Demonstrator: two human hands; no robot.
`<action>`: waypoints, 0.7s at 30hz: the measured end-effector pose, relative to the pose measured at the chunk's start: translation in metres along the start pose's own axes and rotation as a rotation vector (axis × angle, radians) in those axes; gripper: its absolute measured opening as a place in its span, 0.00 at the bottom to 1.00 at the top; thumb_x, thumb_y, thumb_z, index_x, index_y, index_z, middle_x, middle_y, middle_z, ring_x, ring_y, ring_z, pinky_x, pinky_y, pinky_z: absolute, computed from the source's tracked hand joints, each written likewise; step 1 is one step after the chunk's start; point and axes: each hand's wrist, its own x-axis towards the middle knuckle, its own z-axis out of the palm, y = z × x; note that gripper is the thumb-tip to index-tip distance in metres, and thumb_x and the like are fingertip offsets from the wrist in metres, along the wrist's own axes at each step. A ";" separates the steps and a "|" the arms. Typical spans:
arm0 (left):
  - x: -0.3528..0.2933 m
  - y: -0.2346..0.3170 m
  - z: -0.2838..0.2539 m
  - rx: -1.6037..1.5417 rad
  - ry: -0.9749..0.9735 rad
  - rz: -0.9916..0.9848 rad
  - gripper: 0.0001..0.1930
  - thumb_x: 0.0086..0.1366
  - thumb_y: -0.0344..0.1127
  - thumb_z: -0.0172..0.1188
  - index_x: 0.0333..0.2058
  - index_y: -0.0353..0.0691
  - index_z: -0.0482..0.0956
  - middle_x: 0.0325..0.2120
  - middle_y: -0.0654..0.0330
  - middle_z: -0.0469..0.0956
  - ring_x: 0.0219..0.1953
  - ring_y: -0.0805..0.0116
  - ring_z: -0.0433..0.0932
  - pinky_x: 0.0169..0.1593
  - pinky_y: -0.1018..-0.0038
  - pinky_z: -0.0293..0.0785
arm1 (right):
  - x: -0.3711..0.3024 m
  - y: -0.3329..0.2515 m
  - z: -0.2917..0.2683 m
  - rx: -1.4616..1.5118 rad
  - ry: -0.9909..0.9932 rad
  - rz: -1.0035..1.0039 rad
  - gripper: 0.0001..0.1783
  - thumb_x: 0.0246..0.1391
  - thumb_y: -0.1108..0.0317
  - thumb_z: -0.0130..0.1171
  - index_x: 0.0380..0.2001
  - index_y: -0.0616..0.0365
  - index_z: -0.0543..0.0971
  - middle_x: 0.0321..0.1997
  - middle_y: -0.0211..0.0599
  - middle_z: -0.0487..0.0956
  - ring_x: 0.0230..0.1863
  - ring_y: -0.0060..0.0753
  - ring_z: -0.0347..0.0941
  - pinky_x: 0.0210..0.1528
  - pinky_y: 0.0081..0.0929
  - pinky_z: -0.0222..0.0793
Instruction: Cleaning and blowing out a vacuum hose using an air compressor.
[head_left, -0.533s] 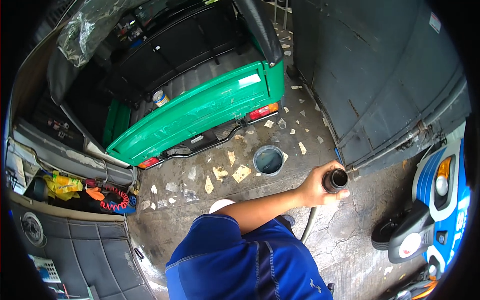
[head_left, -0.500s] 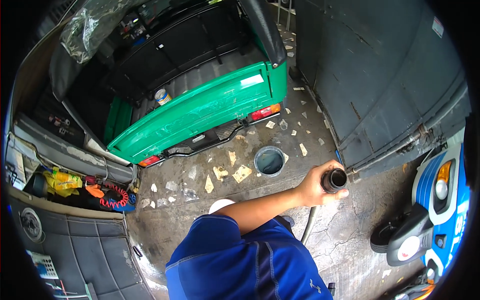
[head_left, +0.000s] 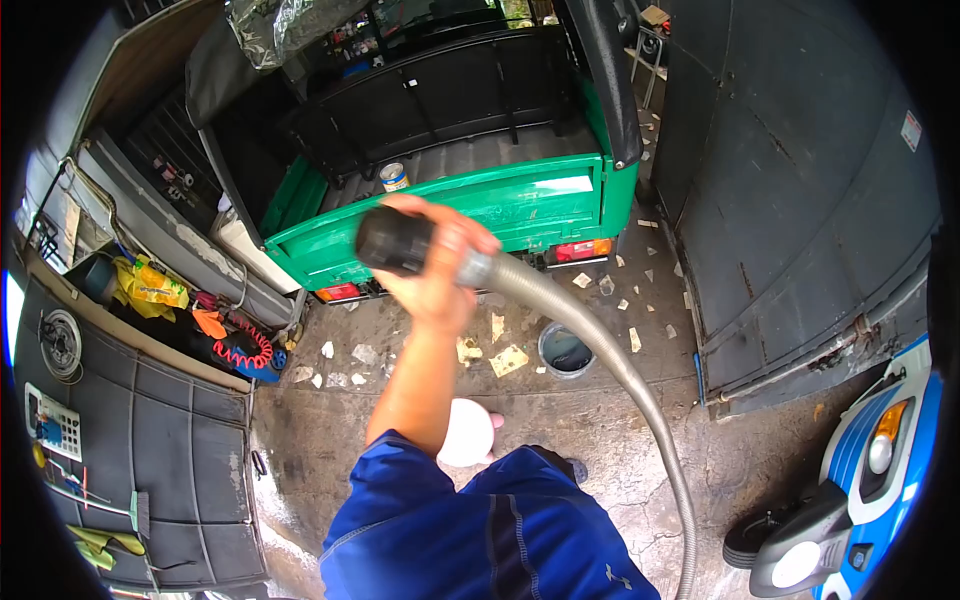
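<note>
My left hand (head_left: 437, 265) is raised in front of the green tailgate (head_left: 470, 205). Its fingers wrap round the end of a grey ribbed vacuum hose (head_left: 590, 328), just behind the black end cuff (head_left: 395, 241). From there the hose arcs to the right and down, leaving the view at the lower edge. The cuff points left, toward the truck bed, and looks slightly blurred. My right hand is not in view. Below the hose stands a round bucket (head_left: 568, 374) with dark liquid in it.
A can (head_left: 394, 177) stands in the truck bed behind the tailgate. Broken tile pieces (head_left: 509, 361) litter the floor. A white round object (head_left: 466, 432) is close to my body. A blue-and-white motorcycle (head_left: 880, 470) stands at right, below a grey metal gate (head_left: 800, 200).
My left hand has swung left and up from the right side, carrying the hose end. The cuff's opening faced up before; now it points left. The view has shifted too.
</note>
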 end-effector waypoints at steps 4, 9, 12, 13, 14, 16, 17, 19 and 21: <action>0.082 0.057 -0.036 0.221 0.203 0.261 0.12 0.72 0.37 0.63 0.46 0.41 0.71 0.28 0.59 0.76 0.26 0.63 0.79 0.32 0.59 0.83 | 0.000 0.016 -0.005 0.093 -0.021 0.049 0.23 0.66 0.66 0.52 0.56 0.74 0.78 0.53 0.47 0.82 0.52 0.42 0.79 0.59 0.35 0.73; 0.172 0.105 -0.068 0.213 0.482 0.477 0.11 0.70 0.38 0.64 0.37 0.38 0.73 0.27 0.57 0.77 0.23 0.62 0.80 0.31 0.58 0.84 | 0.006 0.031 0.004 0.222 -0.054 0.099 0.23 0.68 0.68 0.48 0.57 0.74 0.78 0.56 0.49 0.82 0.55 0.43 0.79 0.62 0.36 0.73; 0.203 0.116 -0.087 0.202 0.675 0.595 0.17 0.68 0.41 0.65 0.36 0.32 0.72 0.27 0.52 0.77 0.24 0.56 0.81 0.29 0.57 0.84 | 0.019 0.034 0.014 0.314 -0.072 0.111 0.23 0.69 0.69 0.45 0.58 0.75 0.77 0.57 0.49 0.81 0.56 0.44 0.79 0.64 0.36 0.72; 0.206 0.116 -0.089 0.225 0.695 0.639 0.18 0.68 0.42 0.65 0.36 0.31 0.72 0.28 0.51 0.76 0.24 0.53 0.80 0.28 0.57 0.83 | 0.024 0.036 0.014 0.344 -0.073 0.114 0.23 0.69 0.69 0.44 0.59 0.75 0.77 0.58 0.50 0.81 0.57 0.44 0.79 0.65 0.36 0.72; 0.209 0.113 -0.091 0.219 0.693 0.637 0.18 0.68 0.42 0.65 0.36 0.31 0.72 0.28 0.51 0.76 0.24 0.53 0.80 0.28 0.57 0.83 | 0.028 0.037 0.014 0.376 -0.074 0.117 0.23 0.70 0.70 0.44 0.59 0.75 0.77 0.58 0.50 0.81 0.57 0.44 0.79 0.66 0.36 0.72; 0.212 0.098 -0.101 0.127 0.724 0.487 0.21 0.70 0.46 0.62 0.36 0.28 0.73 0.29 0.48 0.78 0.27 0.50 0.82 0.32 0.56 0.85 | 0.034 0.043 0.013 0.446 -0.067 0.126 0.24 0.70 0.70 0.42 0.60 0.75 0.76 0.59 0.50 0.81 0.58 0.44 0.79 0.67 0.36 0.72; 0.214 0.092 -0.112 0.124 0.646 0.361 0.23 0.71 0.51 0.59 0.36 0.30 0.73 0.29 0.49 0.79 0.28 0.50 0.81 0.34 0.57 0.85 | 0.038 0.047 0.012 0.483 -0.065 0.131 0.24 0.71 0.71 0.41 0.60 0.75 0.76 0.60 0.50 0.81 0.59 0.45 0.79 0.68 0.36 0.72; 0.221 0.063 -0.129 -0.006 0.476 0.093 0.27 0.74 0.58 0.56 0.36 0.34 0.74 0.29 0.52 0.79 0.31 0.52 0.81 0.42 0.57 0.84 | 0.043 0.059 0.004 0.567 -0.047 0.146 0.24 0.71 0.71 0.40 0.61 0.75 0.76 0.61 0.51 0.81 0.60 0.45 0.79 0.69 0.36 0.72; 0.215 0.009 -0.096 -0.101 0.366 -0.205 0.28 0.74 0.62 0.57 0.38 0.37 0.74 0.31 0.53 0.79 0.34 0.52 0.80 0.47 0.54 0.83 | 0.044 0.080 -0.032 0.678 0.023 0.150 0.24 0.72 0.72 0.38 0.61 0.75 0.75 0.62 0.51 0.81 0.61 0.45 0.79 0.70 0.36 0.72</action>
